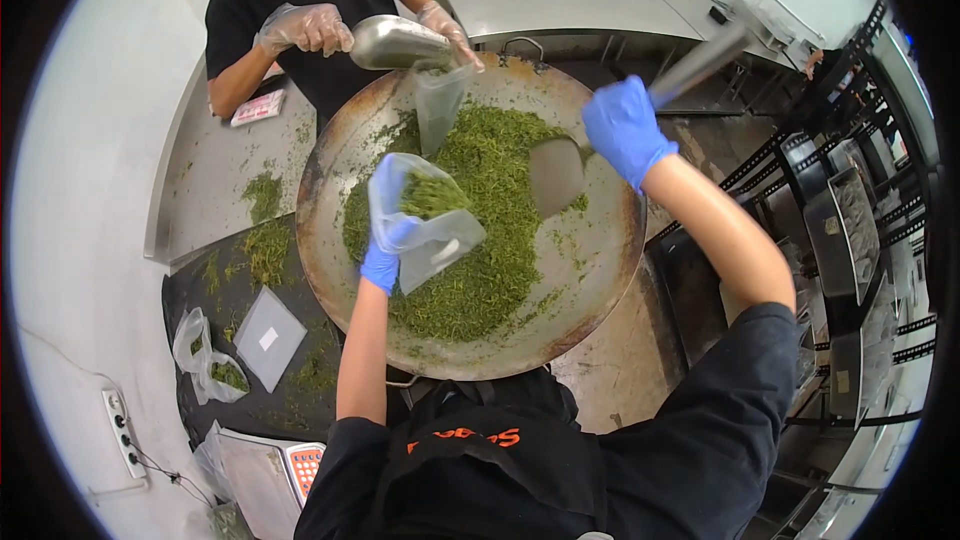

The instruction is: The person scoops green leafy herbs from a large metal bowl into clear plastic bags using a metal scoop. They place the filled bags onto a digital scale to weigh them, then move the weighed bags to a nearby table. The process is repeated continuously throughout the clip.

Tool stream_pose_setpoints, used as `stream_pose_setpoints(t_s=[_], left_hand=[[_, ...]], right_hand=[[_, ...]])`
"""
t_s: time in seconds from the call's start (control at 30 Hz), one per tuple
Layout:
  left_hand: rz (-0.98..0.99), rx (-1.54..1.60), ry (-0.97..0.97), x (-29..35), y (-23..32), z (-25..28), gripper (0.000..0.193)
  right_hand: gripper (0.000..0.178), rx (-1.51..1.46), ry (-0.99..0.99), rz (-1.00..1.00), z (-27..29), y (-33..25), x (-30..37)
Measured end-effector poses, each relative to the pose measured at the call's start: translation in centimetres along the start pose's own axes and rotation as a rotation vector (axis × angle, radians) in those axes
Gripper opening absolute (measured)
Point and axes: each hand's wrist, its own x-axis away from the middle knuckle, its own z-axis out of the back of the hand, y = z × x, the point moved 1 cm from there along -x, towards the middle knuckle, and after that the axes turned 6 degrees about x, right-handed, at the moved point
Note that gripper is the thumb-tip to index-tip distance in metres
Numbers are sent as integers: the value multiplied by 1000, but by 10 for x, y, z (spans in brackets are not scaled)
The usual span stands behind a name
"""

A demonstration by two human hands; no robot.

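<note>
My left hand (pixel 385 250), in a blue glove, is closed on a clear plastic bag (pixel 430 258) partly filled with green shredded leaves. The bag's mouth is spread open above the heap of green shreds (pixel 455 295) in a wide, shallow wok (pixel 600 270). My right hand (pixel 628 132), also gloved in blue, is wrapped round the long handle of a metal wok spatula (pixel 556 177). Its broad blade is at the right edge of the heap, while the handle end rises to the upper right, slightly blurred.
Across the wok, a person with clear gloves tilts a metal scoop (pixel 398 43) over another plastic bag (pixel 440 105). To the left lie filled bags (pixel 208 358), a flat clear packet (pixel 270 340) and a scale (pixel 300 465). Metal racks with trays (pixel 840 240) stand at right; a steel table (pixel 570 0) stands behind.
</note>
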Motion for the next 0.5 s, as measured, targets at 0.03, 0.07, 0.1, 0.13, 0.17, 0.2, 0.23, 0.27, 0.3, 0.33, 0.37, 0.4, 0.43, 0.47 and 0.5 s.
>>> stream_pose_setpoints(t_s=[0.03, 0.07, 0.1, 0.13, 0.17, 0.2, 0.23, 0.27, 0.3, 0.33, 0.37, 0.4, 0.43, 0.47, 0.5], left_hand=[[-123, -250, -15, -2, 7, 7, 93], [-246, -502, -33, -7, 22, 8, 92], [-276, -677, -92, -11, 39, 4, 91], [-319, -852, -147, -15, 59, 0, 91], [-282, -941, -229, -17, 83, -5, 90], [-274, -1012, -231, -16, 94, -5, 89], [-264, -1084, -232, -14, 103, -5, 89], [-273, -1113, -156, -2, 104, 1, 87], [-270, -1149, -82, 9, 106, 9, 86], [-237, -1145, -54, 17, 104, 16, 85], [-206, -1130, -32, 23, 101, 20, 83], [-171, -1116, -5, 29, 99, 26, 82], [-65, -1302, -83, 35, 96, 32, 98], [-51, -1238, -76, 39, 92, 40, 100], [-32, -1177, -69, 45, 89, 50, 102]], right_hand=[[10, 25, -50, -4, -37, -12, 15], [11, 1, -121, -77, -79, -28, 33], [11, -20, -193, -149, -122, -47, 52], [13, -9, -289, -192, -161, -66, 69], [14, 30, -81, -205, -193, -84, 88], [14, 29, -73, -229, -223, -110, 91], [15, -134, -224, -300, -237, -140, 84], [17, -272, -388, -405, -242, -173, 73], [21, -354, -463, -421, -234, -210, 61], [22, -492, -451, -411, -217, -243, 52], [22, -544, -395, -368, -204, -272, 46], [23, -595, -338, -320, -192, -290, 43], [23, -603, -338, -300, -189, -293, 41], [23, -613, -338, -282, -188, -292, 37], [24, -627, -341, -262, -181, -294, 34]])
